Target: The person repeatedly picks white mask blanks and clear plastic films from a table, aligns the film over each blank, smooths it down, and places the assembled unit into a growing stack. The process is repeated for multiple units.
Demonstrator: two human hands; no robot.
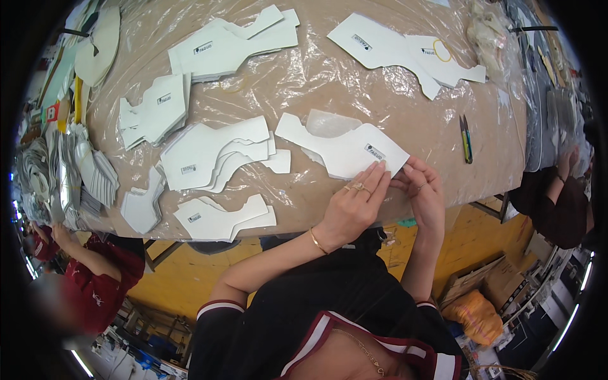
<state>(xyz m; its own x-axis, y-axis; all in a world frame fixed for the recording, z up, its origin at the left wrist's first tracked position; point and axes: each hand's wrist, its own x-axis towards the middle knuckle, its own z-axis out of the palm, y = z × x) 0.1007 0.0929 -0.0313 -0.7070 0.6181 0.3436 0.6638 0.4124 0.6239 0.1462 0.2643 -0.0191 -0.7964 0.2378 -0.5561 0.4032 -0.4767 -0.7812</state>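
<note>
Grey cut pieces point(96, 174) are lying bundled at the left of the film-covered table point(399, 95), and stamped white panels point(212, 149) are resting in fanned piles beside them. Near the front edge, the left hand point(356, 204) is pressing extended fingers flat on a curved white panel point(351, 151), while the right hand point(423, 188) is pinching its right corner. Green-handled snips point(467, 145) are lying farther right.

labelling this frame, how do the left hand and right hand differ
The left hand lies over the white piece, fingers extended; the right hand curls at its right corner. The left hand's wrist wears a gold bracelet; the right hand's shows none. Both touch that piece and wear rings.
</note>
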